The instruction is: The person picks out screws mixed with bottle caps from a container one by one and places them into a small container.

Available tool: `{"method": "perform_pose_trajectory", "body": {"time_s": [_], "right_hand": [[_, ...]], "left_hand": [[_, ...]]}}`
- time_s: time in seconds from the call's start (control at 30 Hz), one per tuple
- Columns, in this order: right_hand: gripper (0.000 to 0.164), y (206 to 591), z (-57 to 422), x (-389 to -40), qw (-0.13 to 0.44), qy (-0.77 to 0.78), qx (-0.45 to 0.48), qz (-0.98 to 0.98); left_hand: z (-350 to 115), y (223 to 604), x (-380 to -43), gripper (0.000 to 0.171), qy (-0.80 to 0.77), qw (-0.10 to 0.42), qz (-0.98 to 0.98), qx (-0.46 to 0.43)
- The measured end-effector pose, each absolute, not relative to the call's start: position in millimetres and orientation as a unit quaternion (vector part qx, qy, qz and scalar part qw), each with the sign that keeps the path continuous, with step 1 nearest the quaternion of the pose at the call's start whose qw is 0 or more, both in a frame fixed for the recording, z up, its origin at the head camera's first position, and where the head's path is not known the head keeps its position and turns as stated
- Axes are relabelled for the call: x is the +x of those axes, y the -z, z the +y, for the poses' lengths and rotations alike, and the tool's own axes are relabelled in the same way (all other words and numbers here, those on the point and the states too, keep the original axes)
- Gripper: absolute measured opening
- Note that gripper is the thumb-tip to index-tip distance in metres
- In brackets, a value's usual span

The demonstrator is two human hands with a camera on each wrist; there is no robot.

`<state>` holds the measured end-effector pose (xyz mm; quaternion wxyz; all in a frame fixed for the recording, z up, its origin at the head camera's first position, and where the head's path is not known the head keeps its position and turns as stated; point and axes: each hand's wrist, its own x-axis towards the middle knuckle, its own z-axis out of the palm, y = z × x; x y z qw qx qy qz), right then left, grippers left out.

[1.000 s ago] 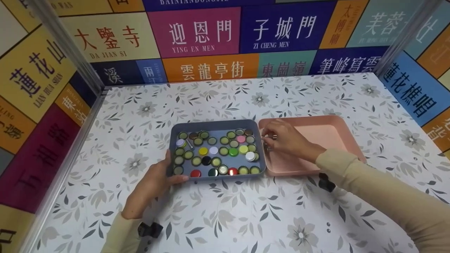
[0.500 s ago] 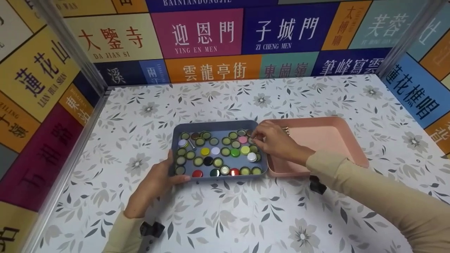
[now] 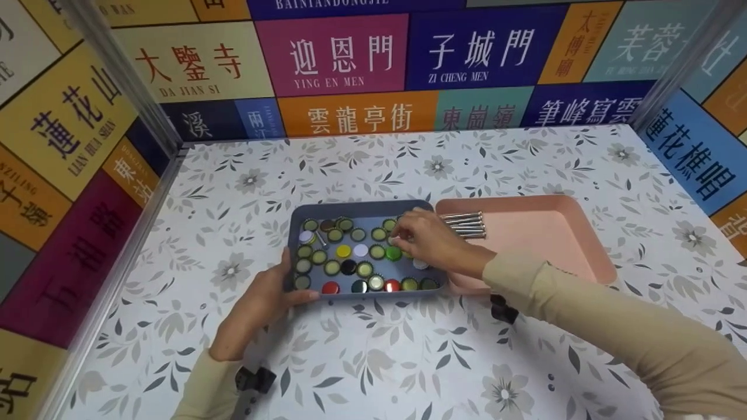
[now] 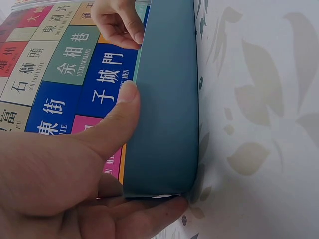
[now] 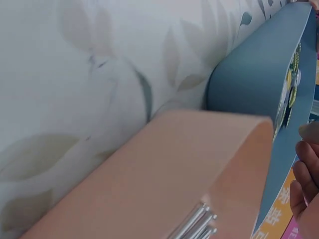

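My left hand (image 3: 257,303) holds the near left corner of the blue tray (image 3: 362,205), thumb at the near rim and fingers along the left side. In the left wrist view its thumb (image 4: 127,107) lies at the tray's edge. My right hand (image 3: 429,236) hovers over the right part of this tray, fingers loosely curled, with no object showing between them. Beneath it are bottle caps, among them a green cap (image 3: 394,253); others are hidden by the hand. A slim silver nail-like piece (image 3: 321,238) lies among the caps at the left.
A pink tray (image 3: 560,201) stands against the blue tray's right side. Several silver nail-like pieces (image 3: 467,224) lie side by side in its far left corner. Both trays rest on a floral-patterned tabletop (image 3: 350,361), with a printed wall (image 3: 344,55) behind.
My right hand has moved left from the pink tray to above the blue tray, leaving a silver nail-like piece behind and uncovering the row there. My left hand stays at its corner.
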<state>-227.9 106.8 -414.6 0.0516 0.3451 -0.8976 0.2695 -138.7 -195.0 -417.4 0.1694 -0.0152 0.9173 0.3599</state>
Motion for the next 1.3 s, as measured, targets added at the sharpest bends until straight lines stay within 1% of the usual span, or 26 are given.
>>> {"method": "perform_pose_trajectory", "body": {"time_s": [0.13, 0.4, 0.53, 0.67, 0.9, 1.3], "right_hand": [[0.008, 416.1, 97.7, -226.2, 0.058, -0.277, 0.353, -0.892], [0.011, 416.6, 74.4, -225.5, 0.078, -0.265, 0.375, -0.885], [0.013, 416.1, 64.4, -226.3, 0.077, -0.259, 0.382, -0.884], [0.015, 415.7, 56.1, -228.6, 0.065, -0.259, 0.373, -0.889], [0.019, 419.2, 45.6, -231.8, 0.019, -0.272, 0.353, -0.895], [0.023, 425.3, 29.8, -235.4, 0.000, -0.266, 0.346, -0.900]], "left_hand": [[-194.6, 419.1, -139.5, 0.109, -0.368, 0.171, 0.914, -0.018], [-196.2, 418.3, -139.9, 0.111, -0.371, 0.167, 0.913, -0.016], [-196.4, 418.0, -139.8, 0.111, -0.371, 0.168, 0.913, -0.015], [-196.7, 418.4, -139.9, 0.111, -0.369, 0.170, 0.913, -0.015], [-197.1, 419.4, -139.8, 0.111, -0.349, 0.162, 0.923, -0.001], [-195.6, 418.7, -139.2, 0.109, -0.368, 0.162, 0.915, -0.007]]}}
